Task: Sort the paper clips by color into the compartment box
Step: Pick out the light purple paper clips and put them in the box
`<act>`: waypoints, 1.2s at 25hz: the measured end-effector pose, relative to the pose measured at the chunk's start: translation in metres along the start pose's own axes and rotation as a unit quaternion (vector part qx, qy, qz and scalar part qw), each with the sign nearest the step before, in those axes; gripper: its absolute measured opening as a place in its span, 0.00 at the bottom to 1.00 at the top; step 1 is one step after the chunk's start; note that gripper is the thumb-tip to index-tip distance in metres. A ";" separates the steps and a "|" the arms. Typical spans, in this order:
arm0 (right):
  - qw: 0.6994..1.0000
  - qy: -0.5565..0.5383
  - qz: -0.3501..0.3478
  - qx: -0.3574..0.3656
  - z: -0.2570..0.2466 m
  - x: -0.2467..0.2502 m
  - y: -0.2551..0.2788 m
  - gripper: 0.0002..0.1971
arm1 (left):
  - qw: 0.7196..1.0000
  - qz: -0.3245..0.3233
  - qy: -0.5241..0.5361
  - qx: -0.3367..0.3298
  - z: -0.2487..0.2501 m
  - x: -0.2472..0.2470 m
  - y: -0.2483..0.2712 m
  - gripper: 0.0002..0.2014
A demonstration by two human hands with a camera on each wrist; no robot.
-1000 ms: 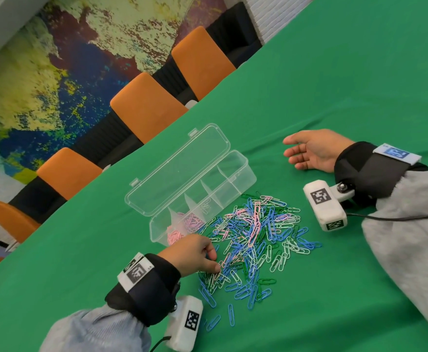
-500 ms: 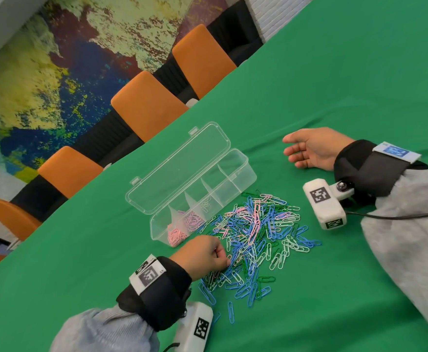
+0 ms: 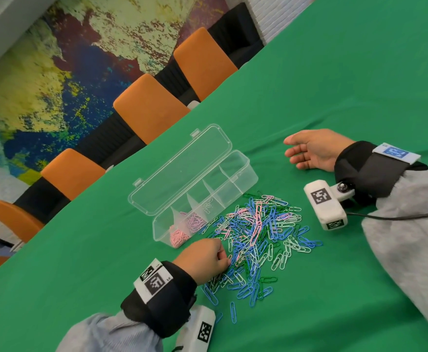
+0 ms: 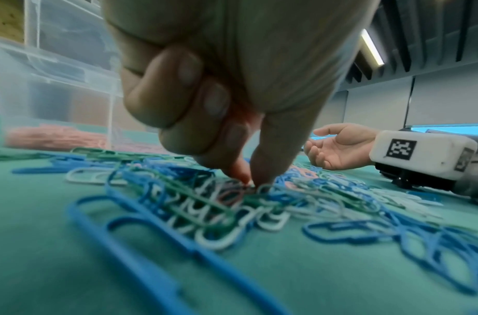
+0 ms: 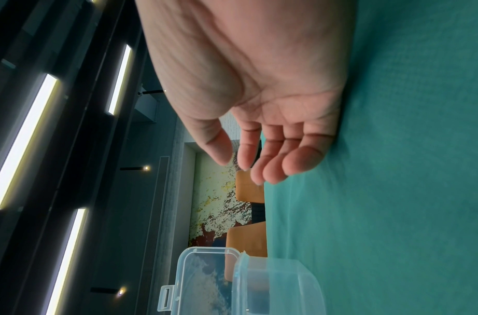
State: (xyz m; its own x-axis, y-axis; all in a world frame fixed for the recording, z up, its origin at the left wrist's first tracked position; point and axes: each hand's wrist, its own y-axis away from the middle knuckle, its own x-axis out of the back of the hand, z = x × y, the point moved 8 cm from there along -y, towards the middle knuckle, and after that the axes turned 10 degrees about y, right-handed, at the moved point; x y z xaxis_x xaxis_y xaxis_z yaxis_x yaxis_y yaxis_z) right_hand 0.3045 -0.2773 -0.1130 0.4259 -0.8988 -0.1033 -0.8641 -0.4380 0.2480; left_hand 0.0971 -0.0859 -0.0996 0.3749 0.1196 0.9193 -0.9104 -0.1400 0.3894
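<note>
Left wrist view shows the left hand [image 4: 232,89] pinching maybe a pink clip in the paper clips [image 3: 256,240] pile beside the compartment box [image 3: 243,174], next lifting it there, while the right hand [image 3: 314,151] rests loose.

4 orange chairs [image 3: 149,107] line a green table [image 3: 334,85].

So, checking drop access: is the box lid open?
Open: the clear plastic compartment box has its hinged lid swung back, compartments exposed.
</note>
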 end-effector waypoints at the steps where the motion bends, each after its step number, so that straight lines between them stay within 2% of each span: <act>1: 1.000 0.001 -0.001 0.000 0.000 0.000 0.000 0.05 | 1.000 0.001 0.012 0.001 -0.001 0.000 0.001 0.12; 8: 1.000 0.002 -0.002 0.000 -0.001 0.000 0.001 0.05 | 0.997 -0.008 0.076 0.013 -0.005 0.001 0.001 0.15; 10: 1.000 -0.001 -0.004 -0.001 -0.001 0.000 0.001 0.05 | 0.984 -0.009 0.172 0.038 -0.015 0.003 0.001 0.13; 11: 1.000 -0.002 -0.005 0.000 -0.001 0.000 0.000 0.05 | 0.959 0.000 0.278 0.058 -0.022 0.005 0.001 0.11; 12: 1.000 -0.003 -0.005 -0.001 -0.001 0.000 -0.001 0.05 | 0.906 0.012 0.417 0.076 -0.029 0.007 0.001 0.08; 13: 1.000 -0.002 -0.005 -0.001 0.000 0.000 -0.001 0.05 | 0.824 0.026 0.560 0.083 -0.035 0.008 0.002 0.07; 14: 1.000 -0.002 -0.005 -0.001 0.000 0.000 -0.002 0.05 | 0.722 0.033 0.687 0.076 -0.039 0.010 0.003 0.10; 15: 1.000 -0.002 -0.005 -0.001 0.001 0.001 -0.003 0.04 | 0.626 0.030 0.777 0.063 -0.040 0.010 0.005 0.17; 16: 1.000 -0.002 -0.006 -0.001 0.001 0.000 -0.003 0.04 | 0.552 0.031 0.832 0.052 -0.040 0.010 0.006 0.23; 17: 1.000 -0.003 -0.007 -0.002 0.002 0.001 -0.003 0.05 | 0.500 0.033 0.864 0.040 -0.039 0.009 0.008 0.28; 18: 1.000 -0.004 -0.008 -0.002 0.002 0.000 -0.003 0.05 | 0.469 0.041 0.882 0.029 -0.039 0.007 0.009 0.30; 20: 1.000 -0.005 -0.007 -0.004 0.002 0.000 -0.003 0.05 | 0.434 0.053 0.899 0.021 -0.040 0.001 0.008 0.34; 22: 1.000 -0.006 -0.006 -0.004 0.003 0.001 -0.003 0.04 | 0.384 0.057 0.922 0.020 -0.040 -0.005 0.006 0.37; 23: 1.000 -0.006 -0.006 -0.003 0.003 0.001 -0.003 0.04 | 0.359 0.052 0.931 0.027 -0.037 -0.007 0.007 0.35; 25: 1.000 -0.006 -0.005 -0.002 0.004 0.001 -0.004 0.03 | 0.316 0.062 0.946 0.043 -0.031 -0.008 0.008 0.22; 27: 1.000 -0.006 -0.004 -0.001 0.004 0.002 -0.005 0.03 | 0.277 0.066 0.958 0.035 -0.024 -0.004 0.009 0.25; 28: 1.000 -0.007 -0.005 -0.001 0.004 0.002 -0.006 0.03 | 0.262 0.061 0.963 0.031 -0.021 -0.004 0.009 0.28; 30: 1.000 -0.010 -0.005 -0.003 0.004 0.002 -0.006 0.04 | 0.256 0.043 0.965 0.020 -0.013 -0.004 0.011 0.32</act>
State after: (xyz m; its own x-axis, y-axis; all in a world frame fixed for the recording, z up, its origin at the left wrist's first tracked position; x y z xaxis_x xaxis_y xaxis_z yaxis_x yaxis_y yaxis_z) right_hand 0.3096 -0.2767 -0.1191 0.4286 -0.8947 -0.1257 -0.8580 -0.4467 0.2535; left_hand 0.0832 -0.0748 -0.0997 -0.4671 0.3725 -0.8019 -0.8836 -0.2297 0.4080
